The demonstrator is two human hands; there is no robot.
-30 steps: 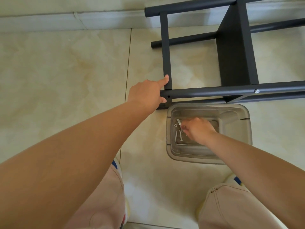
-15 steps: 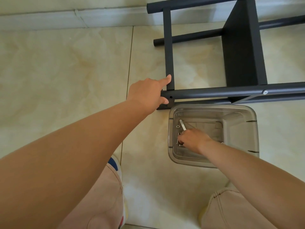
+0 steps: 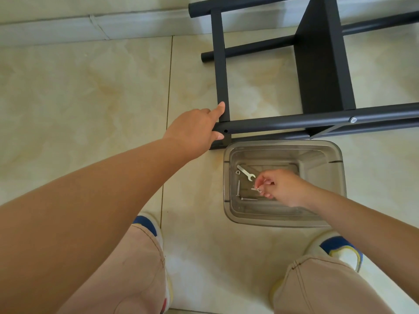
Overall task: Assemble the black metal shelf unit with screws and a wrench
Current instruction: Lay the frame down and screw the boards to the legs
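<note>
Shelf unit (image 3: 322, 64) lies on its side on the tiled floor (image 3: 90, 87), its long tubes running left to right and out of frame on the right. I have my left hand (image 3: 195, 130) gripping the near tube's left end, index finger along the cross bar. Just this side sits a clear bin (image 3: 283, 146) holding a wrench (image 3: 245, 172) angled up-left and loose screws (image 3: 238, 188). My right hand (image 3: 281, 188) reaches inside, pinching a small silver part (image 3: 257, 189) I can't identify.
</note>
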